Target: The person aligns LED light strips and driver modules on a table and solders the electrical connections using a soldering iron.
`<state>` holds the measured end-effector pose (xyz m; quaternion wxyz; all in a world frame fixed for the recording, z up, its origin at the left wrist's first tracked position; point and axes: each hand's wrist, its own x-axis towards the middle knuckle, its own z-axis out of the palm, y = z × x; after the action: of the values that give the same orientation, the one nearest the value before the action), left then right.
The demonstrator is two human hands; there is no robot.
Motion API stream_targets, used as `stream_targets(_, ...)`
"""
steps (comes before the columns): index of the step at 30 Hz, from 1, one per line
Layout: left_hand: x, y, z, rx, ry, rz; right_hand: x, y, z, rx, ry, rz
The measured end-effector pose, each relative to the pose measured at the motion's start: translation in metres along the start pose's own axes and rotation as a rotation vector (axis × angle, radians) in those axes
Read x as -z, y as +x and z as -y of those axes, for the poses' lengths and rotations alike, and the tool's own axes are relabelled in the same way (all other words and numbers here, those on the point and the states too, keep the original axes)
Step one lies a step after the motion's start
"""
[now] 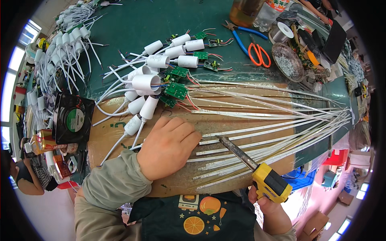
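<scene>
My right hand (pixel 268 203) is wrapped round the yellow and black handle of a soldering iron (pixel 271 184). Its dark tip lies over one of several thin white LED strips (pixel 245 130), close to the strips' left ends. Just left of the tip, my left hand (pixel 171 144) is closed with its fingers curled down; what they pinch is hidden beneath them. Beyond that hand lies a cluster of white cylindrical lamp caps (pixel 145 83) with white cables. Small green circuit boards (pixel 176 91) hang from them by thin wires, and red wires lead to some of the strips.
A brown board (pixel 108 136) covers part of the green table (pixel 169 16). At the left are a black fan (pixel 73 119) and more white caps (pixel 64 48). Blue-handled pliers (pixel 249 36), orange scissors (pixel 259 54), a round dish (pixel 287 62) and a solder spool (pixel 283 32) lie far right.
</scene>
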<state>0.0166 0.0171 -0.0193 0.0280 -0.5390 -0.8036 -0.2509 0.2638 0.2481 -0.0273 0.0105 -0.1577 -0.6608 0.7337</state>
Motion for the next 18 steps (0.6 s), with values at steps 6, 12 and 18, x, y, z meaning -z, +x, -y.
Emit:
stream_targets(6,0.001,-0.001,0.000,-0.001,0.006,0.012,0.009,-0.002,-0.011,0.071,-0.132,0.083)
stream_targets(12,0.000,-0.001,0.000,-0.004,0.003,0.010,0.000,0.000,-0.005,0.026,-0.070,0.019)
stream_targets(18,0.001,-0.001,0.000,0.000,0.012,0.012,-0.002,0.001,-0.004,0.014,-0.022,0.000)
